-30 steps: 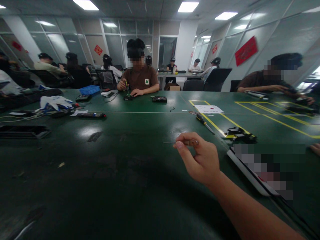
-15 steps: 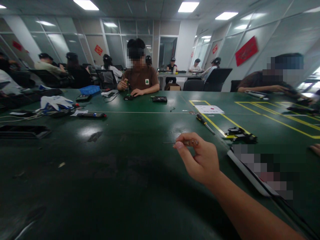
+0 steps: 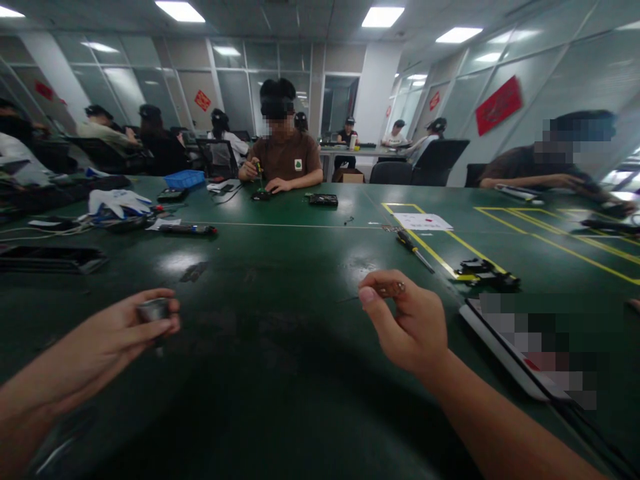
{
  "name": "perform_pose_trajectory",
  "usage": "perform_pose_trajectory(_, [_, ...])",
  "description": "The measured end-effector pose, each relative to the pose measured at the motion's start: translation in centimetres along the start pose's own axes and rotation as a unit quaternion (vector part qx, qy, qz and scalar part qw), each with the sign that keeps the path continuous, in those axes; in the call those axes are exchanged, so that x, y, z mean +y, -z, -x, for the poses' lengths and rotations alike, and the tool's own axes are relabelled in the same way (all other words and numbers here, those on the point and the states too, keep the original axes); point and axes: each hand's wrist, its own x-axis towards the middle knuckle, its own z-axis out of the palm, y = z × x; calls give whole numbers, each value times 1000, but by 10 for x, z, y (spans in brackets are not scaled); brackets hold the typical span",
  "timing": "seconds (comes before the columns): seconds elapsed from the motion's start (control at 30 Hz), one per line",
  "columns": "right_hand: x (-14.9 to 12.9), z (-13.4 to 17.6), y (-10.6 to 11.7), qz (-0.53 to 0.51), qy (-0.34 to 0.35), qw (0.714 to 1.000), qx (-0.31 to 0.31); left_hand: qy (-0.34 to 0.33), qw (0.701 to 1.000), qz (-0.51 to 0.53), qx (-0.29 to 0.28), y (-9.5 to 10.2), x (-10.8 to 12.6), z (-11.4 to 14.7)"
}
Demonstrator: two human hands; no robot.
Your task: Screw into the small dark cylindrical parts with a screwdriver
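Observation:
My left hand (image 3: 117, 330) is raised over the left part of the green table (image 3: 280, 400). Its thumb and fingers close round a small silver-grey object (image 3: 154, 309) with a narrow tip pointing down; its kind I cannot make out. On the right, my right hand (image 3: 413, 323) pinches a thin metal rod (image 3: 347, 299) between thumb and forefinger. The rod points left, toward the left hand, and its shiny other end shows among the curled fingers. A wide gap separates the two hands.
A yellow-black screwdriver (image 3: 415, 251) and black parts (image 3: 483, 273) lie beyond my right hand, with a blurred-out device (image 3: 500, 353) beside it. A black tray (image 3: 53, 260), pen-like tool (image 3: 187, 229) and white gloves (image 3: 120, 203) lie left. A person (image 3: 285, 153) works opposite.
My left hand has come into view from the left, holding the small silver-grey object. The right hand keeps its pinch on the rod. The view has shifted slightly.

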Motion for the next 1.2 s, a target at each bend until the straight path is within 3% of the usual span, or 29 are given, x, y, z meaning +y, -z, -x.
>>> perform_pose_trajectory(0.07, [-1,0,1,-1,3,1000,1,12,993,42,-110,-49,1,1])
perform_pose_trajectory(0.17, [-2,1,1,-14,-4,1000,15,-37,966,29,-253,-125,9,-1])
perform_pose_trajectory(0.2, [-2,2,2,-20,-12,999,22,-66,958,22,-278,-147,11,-2])
perform_pose_trajectory(0.3, [-2,5,3,-25,-24,998,49,-162,944,11,-286,-197,9,-11])
perform_pose_trajectory(0.37, [-1,6,2,-31,-29,997,61,-219,938,-15,-268,-216,2,-17])
perform_pose_trajectory(0.47, [1,8,1,-49,-39,996,56,-276,932,-43,-231,-226,-13,-23])
perform_pose_trajectory(0.67, [-2,6,-3,-12,8,999,-33,-269,936,16,-226,-218,-33,-31])
perform_pose_trajectory(0.83, [-4,6,-7,1,30,999,-20,-280,938,18,-205,-216,-34,-35])
perform_pose_trajectory(1.2, [-5,7,-12,-6,53,996,-70,-305,935,10,-179,-212,-34,-39])
